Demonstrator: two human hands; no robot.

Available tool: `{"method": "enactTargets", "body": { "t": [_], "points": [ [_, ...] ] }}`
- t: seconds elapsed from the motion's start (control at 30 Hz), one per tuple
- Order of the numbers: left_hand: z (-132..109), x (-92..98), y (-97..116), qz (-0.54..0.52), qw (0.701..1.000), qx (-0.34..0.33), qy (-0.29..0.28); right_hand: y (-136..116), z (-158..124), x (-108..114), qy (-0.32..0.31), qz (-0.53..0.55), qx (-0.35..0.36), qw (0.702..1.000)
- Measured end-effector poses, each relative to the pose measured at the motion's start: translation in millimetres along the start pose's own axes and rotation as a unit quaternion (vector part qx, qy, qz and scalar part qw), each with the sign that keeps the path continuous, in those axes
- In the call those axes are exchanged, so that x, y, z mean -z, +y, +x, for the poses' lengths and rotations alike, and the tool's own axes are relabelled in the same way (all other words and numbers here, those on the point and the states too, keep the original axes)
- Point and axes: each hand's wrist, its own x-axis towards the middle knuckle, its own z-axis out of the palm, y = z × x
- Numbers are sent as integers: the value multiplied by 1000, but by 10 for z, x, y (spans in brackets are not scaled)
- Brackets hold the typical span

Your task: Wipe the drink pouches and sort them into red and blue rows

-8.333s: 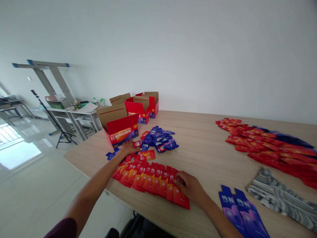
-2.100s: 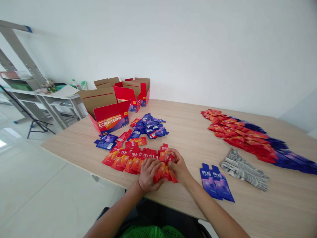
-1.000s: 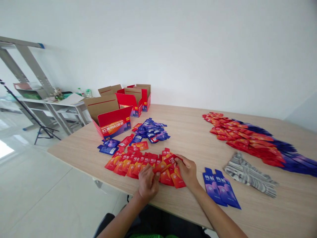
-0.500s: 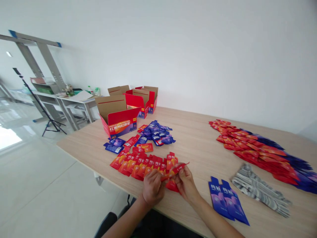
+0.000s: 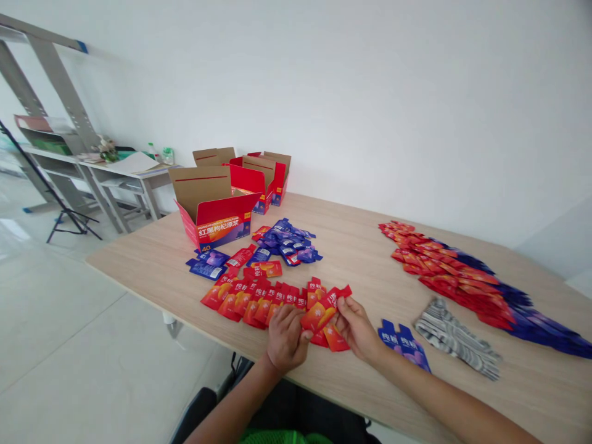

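Observation:
My left hand (image 5: 285, 338) and my right hand (image 5: 357, 327) both pinch one red sachet (image 5: 322, 309), lifted just above the table near its front edge. The left grips its lower end, the right its upper end. Under and left of it lies a fanned row of red sachets (image 5: 252, 300). Two more red sachets (image 5: 333, 338) lie flat between my hands.
An open red carton (image 5: 217, 217) stands at the far left, with two more cartons (image 5: 266, 179) behind it. A heap of blue sachets (image 5: 287, 242) lies near them, two blue sachets (image 5: 407, 343) by my right wrist, a grey striped stack (image 5: 456, 338) and a long red-and-blue pile (image 5: 467, 277) to the right.
My hands drew together from the row's ends to one red sachet and raised it; over the last half second it turned face up.

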Motion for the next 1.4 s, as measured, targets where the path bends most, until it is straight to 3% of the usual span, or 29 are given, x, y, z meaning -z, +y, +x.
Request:
{"method": "enactTargets", "body": {
  "t": [0.1,0.2,0.33,0.5,0.77,0.93,0.97,1.0,1.13,1.4],
  "points": [
    [-22,10,-8,22,998,13,64,-101,264,-71,0,-93,19,996],
    [-39,16,-13,40,991,15,124,-162,645,-122,17,-270,57,961],
    [-30,27,-2,63,992,62,90,-133,1076,-165,19,-383,47,922],
    [26,18,-1,48,992,104,57,10,1316,-209,25,-478,35,877],
    [100,-4,2,-23,994,97,40,-24,1354,-148,33,-647,26,761],
    [97,-15,2,-32,993,103,43,-115,1471,-162,55,-743,90,661],
    [94,-18,-1,-32,993,105,43,-120,1536,-162,76,-747,91,654],
    [91,-20,-6,-33,993,108,44,-118,1610,-159,104,-736,78,664],
    [88,-22,-15,-37,991,117,50,-65,1931,-124,196,-627,-37,753],
    [130,7,6,-41,991,113,62,52,2250,-54,230,-493,-86,835]
  ]
}}
